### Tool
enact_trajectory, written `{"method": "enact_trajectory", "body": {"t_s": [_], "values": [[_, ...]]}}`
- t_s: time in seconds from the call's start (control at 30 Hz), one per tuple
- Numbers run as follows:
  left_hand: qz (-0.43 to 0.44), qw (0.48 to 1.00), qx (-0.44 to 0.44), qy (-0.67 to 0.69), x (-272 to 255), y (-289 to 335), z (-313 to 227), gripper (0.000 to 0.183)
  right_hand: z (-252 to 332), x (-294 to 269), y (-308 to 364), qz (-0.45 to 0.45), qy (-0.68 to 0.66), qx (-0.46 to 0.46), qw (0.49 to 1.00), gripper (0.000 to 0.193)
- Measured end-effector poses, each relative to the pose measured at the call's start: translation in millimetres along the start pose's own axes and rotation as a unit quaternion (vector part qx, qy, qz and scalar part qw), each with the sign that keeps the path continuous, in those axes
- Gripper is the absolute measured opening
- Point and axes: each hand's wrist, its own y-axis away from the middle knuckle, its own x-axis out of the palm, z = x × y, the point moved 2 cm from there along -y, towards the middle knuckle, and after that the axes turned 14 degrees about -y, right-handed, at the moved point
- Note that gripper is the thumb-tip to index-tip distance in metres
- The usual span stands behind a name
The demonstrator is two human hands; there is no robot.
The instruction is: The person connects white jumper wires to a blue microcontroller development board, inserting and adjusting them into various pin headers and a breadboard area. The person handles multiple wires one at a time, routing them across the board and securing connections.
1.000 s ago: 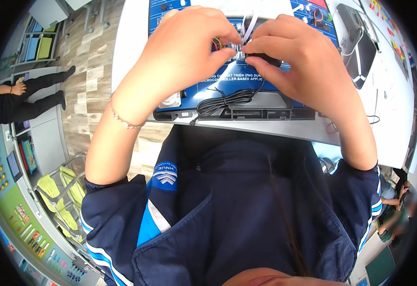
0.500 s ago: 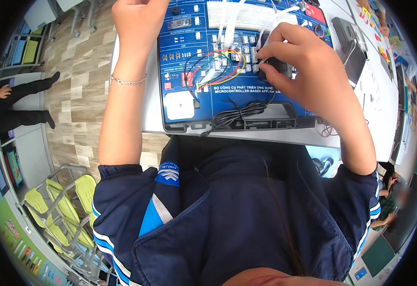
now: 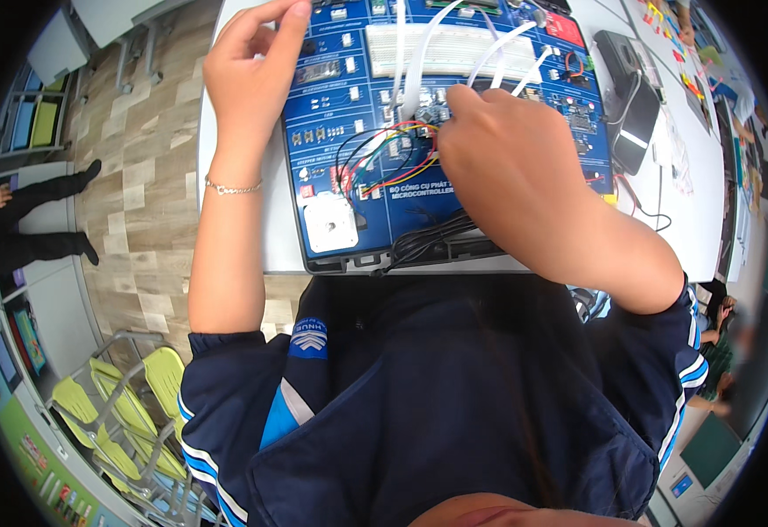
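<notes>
A blue electronics training board (image 3: 410, 224) lies in a black case on the white table. Over its lower middle is my right hand (image 3: 511, 167), back upward and fingers curled down among the small white sockets. Its fingertips, and anything in them, are hidden. White ribbon cables (image 3: 415, 75) rise close by, and thin coloured jumper wires (image 3: 375, 149) loop just left of the hand. My left hand (image 3: 252, 66) is at the board's upper left edge, thumb and index finger drawn together; what they may pinch cannot be made out. A white breadboard (image 3: 384, 54) spans the board above the ribbon cables.
A bundled black cable (image 3: 428, 241) lies along the board's near edge beside a white square motor (image 3: 329, 224). Right of the board is a black power adapter (image 3: 634, 132) with its lead. Green chairs (image 3: 125, 404) and a seated person's legs (image 3: 50, 198) are at left.
My right hand has moved left and turned over, so its back now covers the sockets and its fingertips. The board appears slightly lower and farther left. My left hand remains at its upper left.
</notes>
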Motion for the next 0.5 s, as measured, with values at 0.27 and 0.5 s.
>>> {"method": "enact_trajectory", "body": {"t_s": [0.27, 0.5], "values": [[0.005, 1.0, -0.007, -0.012, 2.5, 0.1, -3.4, 0.02, -6.0, -17.0, -16.2, 0.104, -0.075, -0.011, 0.992, 0.014], [0.014, 0.999, -0.029, 0.015, 1.9, 0.7, -7.5, 0.022, -3.4, -11.4, -12.0, 0.091, -0.094, 0.0, 0.991, 0.014]]}}
